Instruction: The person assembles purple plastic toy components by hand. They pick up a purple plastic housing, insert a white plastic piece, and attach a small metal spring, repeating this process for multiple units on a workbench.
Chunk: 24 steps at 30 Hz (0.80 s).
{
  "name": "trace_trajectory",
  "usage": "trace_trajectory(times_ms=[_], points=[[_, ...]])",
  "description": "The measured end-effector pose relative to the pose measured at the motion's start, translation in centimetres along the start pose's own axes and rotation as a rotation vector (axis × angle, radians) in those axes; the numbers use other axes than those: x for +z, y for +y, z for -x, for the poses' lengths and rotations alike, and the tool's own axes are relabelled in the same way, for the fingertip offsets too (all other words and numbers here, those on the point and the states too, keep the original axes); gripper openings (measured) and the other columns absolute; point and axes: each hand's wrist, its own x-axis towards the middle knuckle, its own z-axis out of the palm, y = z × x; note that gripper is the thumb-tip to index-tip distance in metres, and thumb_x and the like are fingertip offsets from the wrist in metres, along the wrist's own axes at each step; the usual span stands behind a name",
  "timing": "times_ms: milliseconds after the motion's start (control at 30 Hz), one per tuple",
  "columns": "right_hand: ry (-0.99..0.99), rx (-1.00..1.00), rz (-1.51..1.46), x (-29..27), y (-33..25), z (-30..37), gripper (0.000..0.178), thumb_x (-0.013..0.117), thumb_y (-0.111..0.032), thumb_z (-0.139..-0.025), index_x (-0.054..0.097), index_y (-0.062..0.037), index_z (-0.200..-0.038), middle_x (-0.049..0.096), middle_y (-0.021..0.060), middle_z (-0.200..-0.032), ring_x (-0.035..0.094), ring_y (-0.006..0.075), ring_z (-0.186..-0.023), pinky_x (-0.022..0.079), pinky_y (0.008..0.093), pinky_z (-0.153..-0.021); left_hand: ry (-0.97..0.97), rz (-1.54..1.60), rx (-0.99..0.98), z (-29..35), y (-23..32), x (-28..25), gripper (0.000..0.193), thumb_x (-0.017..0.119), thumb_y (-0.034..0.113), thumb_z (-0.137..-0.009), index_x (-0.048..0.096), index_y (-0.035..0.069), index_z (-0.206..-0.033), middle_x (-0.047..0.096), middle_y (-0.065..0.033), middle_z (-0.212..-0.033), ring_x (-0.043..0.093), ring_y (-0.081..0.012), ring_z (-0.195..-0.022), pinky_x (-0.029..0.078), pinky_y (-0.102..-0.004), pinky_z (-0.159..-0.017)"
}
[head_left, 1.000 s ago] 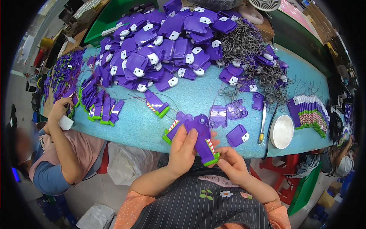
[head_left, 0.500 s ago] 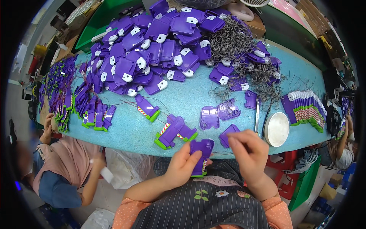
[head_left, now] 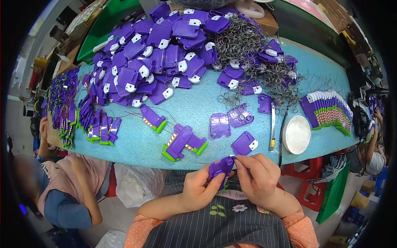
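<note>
My left hand (head_left: 199,187) is closed around a purple plastic toy part (head_left: 222,167), held up just off the table's near edge. My right hand (head_left: 257,175) meets it at the upper right corner, thumb and forefinger pinched by a small white bit (head_left: 232,156). Whatever lies between those fingertips is too small to make out. Beyond the hands lie a purple-and-green winged piece (head_left: 181,141), a purple panel with a white corner (head_left: 245,143) and two open purple shells (head_left: 219,126).
Purple parts with white corners (head_left: 144,62) are heaped at the back, beside a tangle of grey rings (head_left: 240,39). A cutter knife (head_left: 273,126), a white bowl (head_left: 296,135) and a row of green-tipped pieces (head_left: 328,111) stand right. A co-worker (head_left: 70,186) sits at left.
My right hand has come down and left onto the held part, its fingers closing at the corner. The part has tilted in my left hand. The co-worker's near arm has shifted.
</note>
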Motion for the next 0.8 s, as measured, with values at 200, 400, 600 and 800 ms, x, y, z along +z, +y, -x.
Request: trace_trajectory(times_ms=[200,400,600,800], points=[[-0.067,0.238,-0.226,0.0,0.2,-0.5,0.006,0.065,-0.004,-0.078,0.062,-0.0012,-0.082,0.053,0.0069,-0.063,0.052,0.0168,-0.052,0.040,0.0281,-0.047,-0.045,-0.421,0.293,-0.9,0.3,0.0,0.028,0.058,0.002,-0.085,0.053,-0.007,-0.111,0.066,-0.0157,-0.087,0.065,-0.0230,-0.067,0.052,-0.0328,-0.060],[-0.242,0.546,-0.709,0.6,5.2,-3.6,0.007,0.061,-0.009,-0.084,0.056,-0.0033,-0.085,0.050,0.0004,-0.066,0.047,0.0078,-0.059,0.037,0.0218,-0.054,-0.387,-0.190,0.110,-1.7,1.6,-1.3,0.026,0.057,0.006,-0.087,0.054,-0.006,-0.110,0.066,-0.0133,-0.083,0.065,-0.0185,-0.066,0.051,-0.0324,-0.059],[-0.057,0.612,-0.813,1.1,3.0,-1.9,0.017,0.063,-0.009,-0.083,0.058,-0.0030,-0.098,0.053,0.0033,-0.085,0.052,0.0096,-0.075,0.041,0.0220,-0.060,-0.047,0.630,-0.321,-1.2,2.6,-0.8,0.029,0.046,0.007,-0.095,0.043,-0.004,-0.122,0.057,-0.0119,-0.114,0.060,-0.0137,-0.091,0.048,-0.0247,-0.079],[-0.218,0.289,-0.620,1.2,0.5,0.9,0.026,0.058,-0.003,-0.084,0.058,0.0010,-0.110,0.058,0.0139,-0.110,0.059,0.0199,-0.094,0.047,0.0281,-0.072,0.130,0.038,0.056,-0.3,0.0,0.5,0.025,0.051,0.005,-0.092,0.050,-0.007,-0.114,0.063,-0.0074,-0.091,0.058,-0.0074,-0.079,0.048,-0.0219,-0.068]])
